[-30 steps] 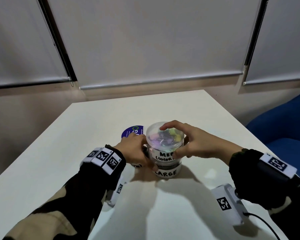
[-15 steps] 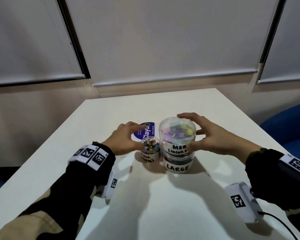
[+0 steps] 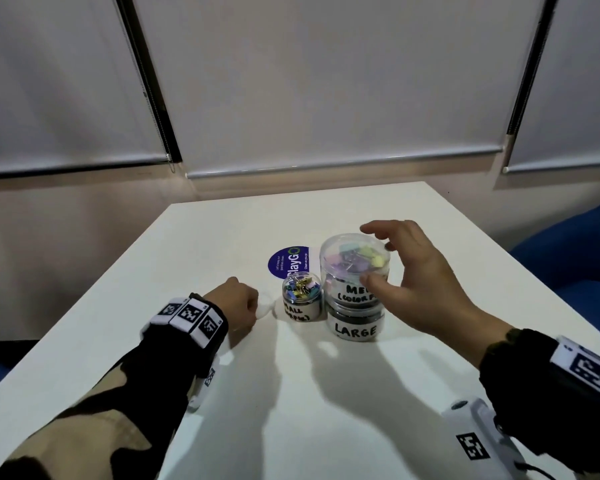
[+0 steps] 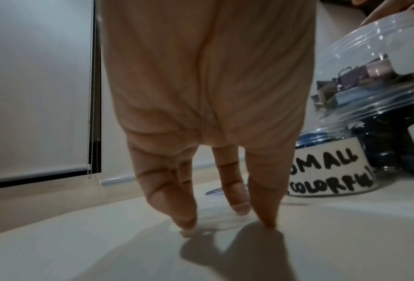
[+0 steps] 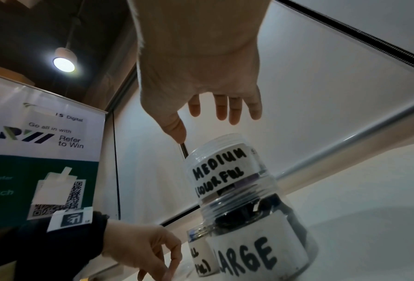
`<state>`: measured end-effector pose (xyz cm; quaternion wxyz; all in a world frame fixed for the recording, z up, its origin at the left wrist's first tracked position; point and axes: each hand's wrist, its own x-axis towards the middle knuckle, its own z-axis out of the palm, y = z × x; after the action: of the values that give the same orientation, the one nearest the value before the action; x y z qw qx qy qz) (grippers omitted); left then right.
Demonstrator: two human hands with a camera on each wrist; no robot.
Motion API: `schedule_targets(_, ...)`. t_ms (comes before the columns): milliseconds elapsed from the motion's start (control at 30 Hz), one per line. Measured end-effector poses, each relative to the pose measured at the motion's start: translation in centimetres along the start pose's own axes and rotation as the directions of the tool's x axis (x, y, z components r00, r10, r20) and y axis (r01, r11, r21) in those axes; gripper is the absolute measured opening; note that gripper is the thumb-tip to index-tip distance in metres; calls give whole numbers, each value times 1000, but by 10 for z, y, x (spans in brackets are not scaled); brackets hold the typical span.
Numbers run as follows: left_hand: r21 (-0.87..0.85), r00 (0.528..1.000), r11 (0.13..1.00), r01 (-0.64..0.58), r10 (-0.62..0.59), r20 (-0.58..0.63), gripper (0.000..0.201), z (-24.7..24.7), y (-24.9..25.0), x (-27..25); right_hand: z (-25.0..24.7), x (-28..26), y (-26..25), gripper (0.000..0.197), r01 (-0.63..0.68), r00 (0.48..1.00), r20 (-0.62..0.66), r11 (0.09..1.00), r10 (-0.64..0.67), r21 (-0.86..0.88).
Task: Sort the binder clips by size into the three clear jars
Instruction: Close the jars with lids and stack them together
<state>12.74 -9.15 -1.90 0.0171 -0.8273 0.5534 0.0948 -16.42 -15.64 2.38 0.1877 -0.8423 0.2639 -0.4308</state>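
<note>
1. I see the medium jar [image 3: 355,271], full of pastel binder clips, stacked on the large jar [image 3: 355,322] on the table [image 3: 326,410]; the small jar [image 3: 302,299] stands just beside them, lidless.
2. I judge the jars light, stiff, slick plastic, and the stack tippy; I'd grip the medium jar round its wall, below the lid.
3. My right hand [image 3: 416,282] is spread, grasping nothing, cupped near the medium jar.
4. My left hand [image 3: 238,304] curls fingertips down onto a small clear lid [image 3: 265,306] on the table, pinching its rim.
</note>
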Motion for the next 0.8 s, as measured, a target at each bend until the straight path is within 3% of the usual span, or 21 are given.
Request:
schedule_targets(100,-146,1000,989,-11,13,11,10,-8,0,-14,3,-5,-13,18,159,987,8,984,-160,79)
schedule_targets(167,-443,999,897,-2,21,38,10,-19,3,-28,10,-7,-20,8,225,972,47,968,-231,108)
schedule_targets(233,-738,997,674,7,55,59,12,-33,16,-50,17,-8,-28,20,245,964,85,965,-253,96)
schedule_targets(300,-892,982,452,1,168,86,17,-45,32,-73,24,-5,-33,53,216,960,163,972,-229,94)
schedule_targets(367,-943,942,333,-12,319,101,23,-54,47,-92,28,-3,-37,83,194,944,254,977,-212,95)
schedule_targets(400,-958,916,285,-16,388,101,24,-57,54,-98,29,-3,-41,87,186,939,273,976,-210,110)
schedule_targets(467,-976,876,219,-12,472,95,22,-61,63,-107,30,-4,-47,78,203,939,256,971,-229,125)
schedule_targets(600,-976,865,217,-2,490,107,29,-59,71,-107,27,-10,-48,57,220,945,222,970,-238,101)
schedule_targets(667,-966,918,252,-48,392,57,33,-54,69,-95,22,-13,-43,54,171,959,210,980,-188,99)
schedule_targets(733,-917,980,373,-143,185,-78,32,-45,63,-77,17,-16,-37,53,134,967,207,987,-150,88)
schedule_targets(800,-808,978,560,-185,20,-210,27,-32,56,-57,12,-21,-33,55,119,962,236,989,-138,92)
